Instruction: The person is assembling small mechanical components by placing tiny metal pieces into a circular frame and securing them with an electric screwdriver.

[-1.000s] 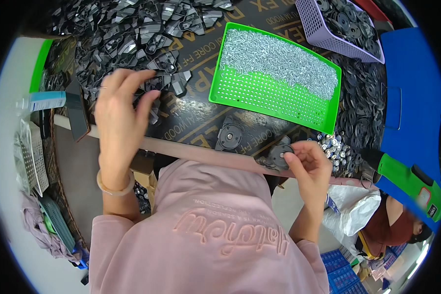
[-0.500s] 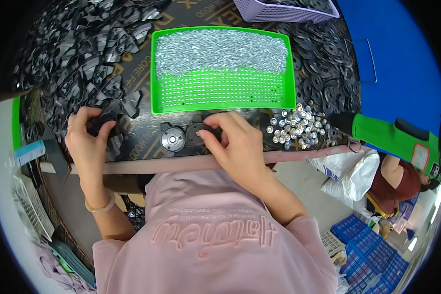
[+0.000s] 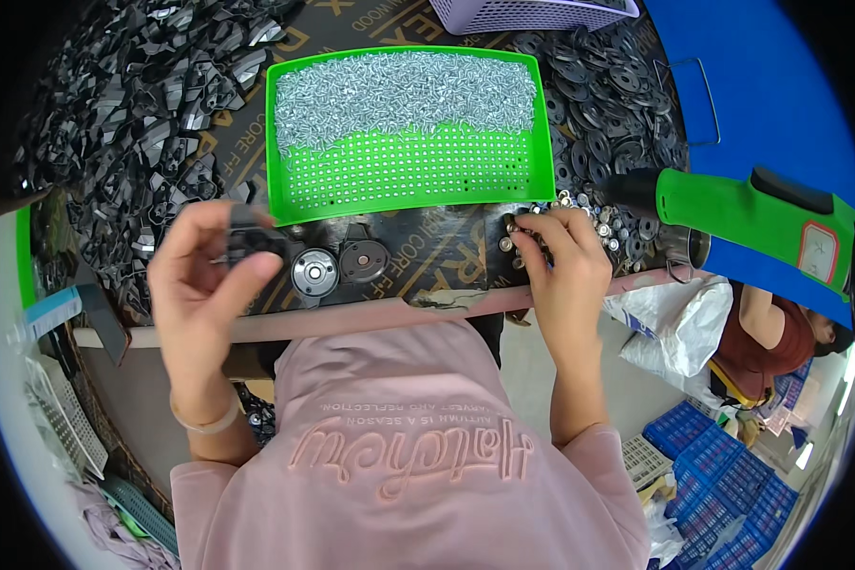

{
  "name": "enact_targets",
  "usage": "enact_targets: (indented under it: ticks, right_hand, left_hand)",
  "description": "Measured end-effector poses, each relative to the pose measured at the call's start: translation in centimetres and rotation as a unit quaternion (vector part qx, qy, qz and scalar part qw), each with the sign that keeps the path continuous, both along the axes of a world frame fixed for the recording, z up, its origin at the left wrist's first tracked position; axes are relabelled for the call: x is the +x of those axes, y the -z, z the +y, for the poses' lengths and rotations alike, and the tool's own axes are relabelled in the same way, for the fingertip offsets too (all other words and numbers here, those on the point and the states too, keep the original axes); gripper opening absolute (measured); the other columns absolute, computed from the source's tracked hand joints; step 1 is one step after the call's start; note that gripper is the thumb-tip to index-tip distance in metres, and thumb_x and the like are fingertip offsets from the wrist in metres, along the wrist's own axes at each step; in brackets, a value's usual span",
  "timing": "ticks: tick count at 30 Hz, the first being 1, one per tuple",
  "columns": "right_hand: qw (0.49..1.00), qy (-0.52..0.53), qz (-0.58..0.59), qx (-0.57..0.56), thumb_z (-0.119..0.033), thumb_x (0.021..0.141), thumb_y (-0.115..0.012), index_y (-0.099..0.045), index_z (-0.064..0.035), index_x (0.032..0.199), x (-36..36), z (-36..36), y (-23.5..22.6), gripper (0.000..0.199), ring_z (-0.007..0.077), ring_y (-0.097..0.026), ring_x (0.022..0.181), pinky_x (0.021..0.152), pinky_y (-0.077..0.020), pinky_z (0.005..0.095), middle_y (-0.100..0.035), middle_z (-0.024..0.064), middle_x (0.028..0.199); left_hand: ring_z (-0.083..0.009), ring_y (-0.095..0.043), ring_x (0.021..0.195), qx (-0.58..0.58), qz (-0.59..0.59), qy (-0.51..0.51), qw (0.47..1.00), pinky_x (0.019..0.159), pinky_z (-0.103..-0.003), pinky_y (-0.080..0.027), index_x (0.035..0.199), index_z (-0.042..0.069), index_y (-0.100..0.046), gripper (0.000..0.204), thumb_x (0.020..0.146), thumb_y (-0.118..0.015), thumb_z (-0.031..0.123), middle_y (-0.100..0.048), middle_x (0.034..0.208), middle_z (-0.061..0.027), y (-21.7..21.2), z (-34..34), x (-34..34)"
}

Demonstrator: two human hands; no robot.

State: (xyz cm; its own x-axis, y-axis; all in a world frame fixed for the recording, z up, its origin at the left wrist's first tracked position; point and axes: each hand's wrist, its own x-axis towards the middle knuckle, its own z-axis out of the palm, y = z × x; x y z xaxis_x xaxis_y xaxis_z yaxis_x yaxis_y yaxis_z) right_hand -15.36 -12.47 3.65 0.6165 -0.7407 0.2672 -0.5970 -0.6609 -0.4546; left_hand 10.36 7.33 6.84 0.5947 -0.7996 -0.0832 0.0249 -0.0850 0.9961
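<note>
Looks like early days: two round metal discs (image 3: 339,266) sit at the bench edge; left hand (image 3: 204,285) grips a black plastic part (image 3: 247,236); right hand (image 3: 565,271) pinches among small silver caps (image 3: 598,223); heaps left.

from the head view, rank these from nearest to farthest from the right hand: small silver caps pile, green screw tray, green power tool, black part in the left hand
1. small silver caps pile: under the right hand's fingertips.
2. green screw tray: just up and left of it.
3. green power tool: off to the right.
4. black part: far left, held in the left hand.
</note>
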Motion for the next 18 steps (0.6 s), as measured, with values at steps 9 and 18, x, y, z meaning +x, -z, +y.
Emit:
enact_targets:
  ticks: [9, 18]
  right_hand:
    - [0.995, -0.018, 0.082, -0.052, -0.01, 0.079, -0.076, -0.068, -0.0095, 0.091, 0.4, 0.3, -0.2, 0.014, 0.0264, -0.062, 0.084, 0.07, -0.0488, 0.0392, -0.061, 0.0055, 0.089]
    - [0.966, -0.004, -0.068, 0.249, -0.002, 0.081, -0.076, -0.067, -0.003, 0.085, 0.5, 1.1, -2.7, 0.01, 0.0112, -0.049, 0.06, 0.053, -0.0368, 0.0265, -0.058, 0.0034, 0.079]
  left_hand:
    - [-0.0132, -0.06, 0.108, -0.026, 0.144, 0.104, 0.984, 0.085, -0.023, -0.057, 0.129, -0.006, -0.055, 0.056, 0.078, -0.074, -0.014, -0.06, 0.124, -0.0112, -0.5, -2.9, -4.2]
    - [-0.0125, -0.057, 0.106, -0.014, 0.103, 0.199, 0.975, 0.085, -0.026, -0.058, 0.14, -0.006, -0.046, 0.061, 0.083, -0.064, -0.018, -0.055, 0.131, -0.013, 0.6, -3.6, -5.2]
